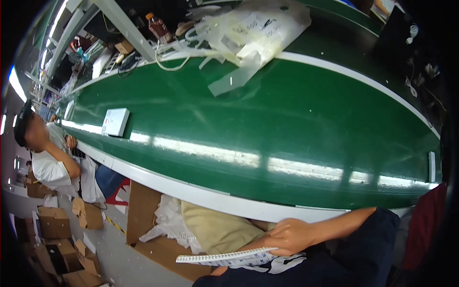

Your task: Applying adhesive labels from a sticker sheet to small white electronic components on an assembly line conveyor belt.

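Note:
My right hand point(289, 236) is at the front, below the near edge of the green belt. Its fingers curl over the right end of a spiral-bound notebook point(224, 259) with white coils and a blue-patterned page. The notebook is seen almost edge-on above my lap, beside my khaki-clad leg point(217, 227). Of my left arm, only bits of skin show around the notebook. The left hand's fingers are hidden, so its grip does not show.
On the green belt point(229, 124) lie a white box point(115, 122) at left and a thin pale item point(431, 166) at far right. Plastic bags point(253, 28) overhang its far edge. A person point(60, 162) sits at left; a cardboard box point(143, 210) holds white wrapping point(169, 222).

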`<action>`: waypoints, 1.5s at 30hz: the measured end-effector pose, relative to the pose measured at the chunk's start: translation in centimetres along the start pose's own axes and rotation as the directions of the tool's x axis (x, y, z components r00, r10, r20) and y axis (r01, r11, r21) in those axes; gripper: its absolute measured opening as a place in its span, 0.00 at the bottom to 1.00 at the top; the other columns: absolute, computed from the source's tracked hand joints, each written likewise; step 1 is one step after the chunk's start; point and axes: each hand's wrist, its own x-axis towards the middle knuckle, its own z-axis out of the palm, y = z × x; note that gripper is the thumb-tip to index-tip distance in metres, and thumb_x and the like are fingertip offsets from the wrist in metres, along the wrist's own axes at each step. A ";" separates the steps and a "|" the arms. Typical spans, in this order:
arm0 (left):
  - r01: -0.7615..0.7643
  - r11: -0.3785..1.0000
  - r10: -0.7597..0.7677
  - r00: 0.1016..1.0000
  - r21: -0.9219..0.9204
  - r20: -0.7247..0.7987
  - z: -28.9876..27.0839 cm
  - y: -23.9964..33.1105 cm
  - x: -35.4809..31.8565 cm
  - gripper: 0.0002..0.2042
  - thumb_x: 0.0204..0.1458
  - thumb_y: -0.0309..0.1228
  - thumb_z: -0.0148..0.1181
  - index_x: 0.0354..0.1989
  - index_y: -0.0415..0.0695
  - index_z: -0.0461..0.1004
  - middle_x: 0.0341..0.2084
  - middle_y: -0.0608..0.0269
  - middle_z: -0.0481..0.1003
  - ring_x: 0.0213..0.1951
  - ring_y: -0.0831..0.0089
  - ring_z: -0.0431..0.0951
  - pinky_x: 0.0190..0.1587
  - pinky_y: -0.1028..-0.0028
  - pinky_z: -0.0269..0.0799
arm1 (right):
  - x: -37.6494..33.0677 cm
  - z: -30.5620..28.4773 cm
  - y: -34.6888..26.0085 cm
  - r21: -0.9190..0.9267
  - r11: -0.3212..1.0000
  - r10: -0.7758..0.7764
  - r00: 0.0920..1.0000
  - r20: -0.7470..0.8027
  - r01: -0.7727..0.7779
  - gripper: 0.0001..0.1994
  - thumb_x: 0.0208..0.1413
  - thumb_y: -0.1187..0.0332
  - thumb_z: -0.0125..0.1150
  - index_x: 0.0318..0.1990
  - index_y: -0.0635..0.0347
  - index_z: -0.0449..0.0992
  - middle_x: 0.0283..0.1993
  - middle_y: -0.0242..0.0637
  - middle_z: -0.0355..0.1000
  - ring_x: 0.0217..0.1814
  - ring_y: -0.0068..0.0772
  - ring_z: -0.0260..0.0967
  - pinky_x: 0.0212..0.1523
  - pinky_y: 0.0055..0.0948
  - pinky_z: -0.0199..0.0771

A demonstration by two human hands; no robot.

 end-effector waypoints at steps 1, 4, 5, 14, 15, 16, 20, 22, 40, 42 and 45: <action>-0.019 0.999 0.019 1.000 -0.026 0.019 0.5 0.6 -0.2 0.22 0.53 0.36 0.35 0.56 0.40 0.51 0.57 0.57 0.53 0.56 0.62 0.55 0.57 0.71 0.49 | -0.2 0.1 0.1 0.077 0.996 0.040 0.999 -0.023 -0.038 0.08 0.42 0.73 0.52 0.34 0.58 0.70 0.22 0.36 0.70 0.18 0.33 0.63 0.22 0.26 0.63; -0.089 0.992 0.094 0.994 -0.091 0.050 -0.7 2.7 -1.9 0.22 0.52 0.37 0.36 0.55 0.42 0.54 0.57 0.56 0.54 0.56 0.60 0.55 0.57 0.68 0.47 | 0.0 -1.1 -0.3 0.328 0.937 0.182 0.968 -0.171 -0.119 0.05 0.41 0.75 0.52 0.28 0.60 0.69 0.20 0.35 0.68 0.15 0.33 0.59 0.18 0.25 0.60; -0.114 0.989 0.115 0.993 -0.098 0.007 -3.3 5.2 3.9 0.22 0.52 0.37 0.36 0.55 0.42 0.55 0.57 0.56 0.54 0.56 0.59 0.55 0.58 0.67 0.47 | 1.0 -1.3 -1.0 0.489 0.865 0.274 0.923 -0.268 -0.115 0.02 0.39 0.76 0.53 0.24 0.62 0.68 0.18 0.35 0.66 0.13 0.32 0.56 0.16 0.24 0.58; -0.576 0.813 0.488 0.755 -0.085 -0.438 0.1 6.4 -3.1 0.23 0.51 0.40 0.38 0.52 0.39 0.59 0.55 0.48 0.55 0.54 0.54 0.57 0.58 0.60 0.47 | 0.1 -1.0 -3.5 0.265 0.913 -0.182 0.889 -0.420 0.312 0.03 0.44 0.77 0.46 0.28 0.65 0.67 0.22 0.40 0.67 0.17 0.32 0.60 0.20 0.24 0.62; -0.654 0.755 0.525 0.646 -0.047 -0.554 0.4 6.6 -3.3 0.23 0.52 0.40 0.38 0.52 0.37 0.59 0.55 0.46 0.55 0.54 0.53 0.58 0.57 0.59 0.48 | 0.2 -1.1 -3.4 0.230 0.920 -0.201 0.885 -0.420 0.318 0.03 0.45 0.77 0.46 0.28 0.64 0.67 0.23 0.40 0.67 0.17 0.32 0.60 0.20 0.24 0.62; -0.657 0.753 0.528 0.635 -0.035 -0.564 0.1 7.4 -3.3 0.23 0.52 0.40 0.38 0.52 0.37 0.59 0.55 0.46 0.55 0.54 0.53 0.58 0.57 0.59 0.48 | 0.2 -0.9 -3.1 0.233 0.916 -0.213 0.887 -0.410 0.327 0.03 0.45 0.77 0.46 0.28 0.64 0.67 0.23 0.40 0.67 0.17 0.32 0.60 0.20 0.24 0.62; -0.833 0.552 0.669 0.422 0.028 -0.613 -2.1 14.0 -4.3 0.26 0.50 0.41 0.41 0.50 0.31 0.60 0.51 0.39 0.57 0.52 0.54 0.60 0.55 0.60 0.53 | 0.2 0.9 -3.6 0.202 0.904 -0.291 0.888 -0.357 0.377 0.03 0.44 0.77 0.46 0.28 0.64 0.66 0.26 0.43 0.68 0.20 0.34 0.62 0.21 0.25 0.63; -0.849 0.528 0.708 0.414 0.038 -0.572 -1.7 14.2 -3.9 0.26 0.50 0.42 0.40 0.50 0.30 0.60 0.50 0.38 0.58 0.51 0.54 0.61 0.54 0.61 0.54 | -0.1 1.1 -3.6 0.194 0.893 -0.335 0.888 -0.314 0.406 0.03 0.45 0.76 0.45 0.28 0.64 0.66 0.27 0.43 0.67 0.21 0.34 0.61 0.21 0.25 0.63; -0.815 0.579 0.686 0.466 0.032 -0.558 -0.2 16.1 -1.5 0.38 0.48 0.59 0.23 0.39 0.35 0.70 0.28 0.42 0.73 0.29 0.58 0.74 0.42 0.67 0.66 | -1.1 3.1 -1.8 0.247 0.859 -0.343 0.862 -0.374 0.449 0.07 0.41 0.71 0.42 0.26 0.63 0.66 0.30 0.39 0.62 0.21 0.31 0.53 0.21 0.23 0.55; -0.817 0.570 0.720 0.442 0.092 -0.534 -0.9 16.5 -1.0 0.38 0.47 0.60 0.22 0.38 0.35 0.70 0.26 0.43 0.73 0.28 0.59 0.74 0.39 0.69 0.67 | -1.2 2.8 -2.0 0.233 0.869 -0.340 0.869 -0.360 0.437 0.07 0.40 0.71 0.43 0.26 0.63 0.66 0.30 0.39 0.62 0.21 0.31 0.53 0.21 0.23 0.55; -0.794 0.540 0.816 0.412 0.281 -0.405 -2.2 16.7 -0.1 0.41 0.46 0.62 0.17 0.36 0.36 0.71 0.22 0.46 0.74 0.26 0.63 0.75 0.30 0.74 0.68 | -1.2 2.7 -2.0 0.165 0.886 -0.354 0.861 -0.364 0.434 0.06 0.38 0.72 0.44 0.26 0.63 0.66 0.29 0.38 0.62 0.20 0.31 0.52 0.20 0.22 0.54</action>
